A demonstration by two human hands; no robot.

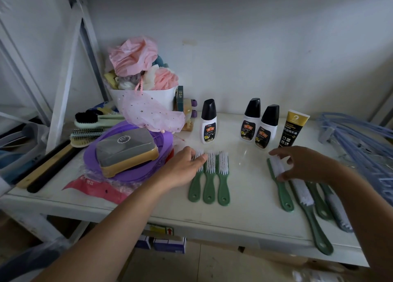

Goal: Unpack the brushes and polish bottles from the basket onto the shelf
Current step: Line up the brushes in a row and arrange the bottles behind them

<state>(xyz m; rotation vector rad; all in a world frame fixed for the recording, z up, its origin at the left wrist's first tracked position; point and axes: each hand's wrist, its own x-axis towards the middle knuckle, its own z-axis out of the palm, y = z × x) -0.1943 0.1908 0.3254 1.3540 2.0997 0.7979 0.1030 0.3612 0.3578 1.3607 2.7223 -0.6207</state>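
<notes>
On the white shelf [251,196] most of the unpacking looked done. Three polish bottles [248,120] with black caps stood upright toward twelve o'clock, one apart on the left and two close together, with a gold-and-black tube [293,128] just beside them at one o'clock. Three green-handled brushes [209,175] lay side by side at the centre, bristles up, handles pointing to six o'clock. A looser group of green brushes [306,198] lay fanned out at four o'clock, some overlapping.

The left hand [185,166] lay open and flat, its fingertips touching the bristles of the leftmost brush in the tidy row, gripping nothing. The right hand [302,164] hovered with fingers spread over the head of the nearest brush of the loose group; whether it had pinched the brush I cannot tell.

What seemed left was straightening that fanned group. A pale blue wire basket [359,141] stood at three o'clock, partly cut off by the edge, and what it held could not be seen.

Clutter filled the nine o'clock side: a purple lid [131,171] bearing a grey-and-tan box [127,151], wooden shoe brushes [89,130], long flat sticks [46,164], and a white tub [148,98] stuffed with pink mesh puffs at eleven o'clock. That pile left little room leftward, so I judged any further items would have to go between the bottles and the brush rows.
</notes>
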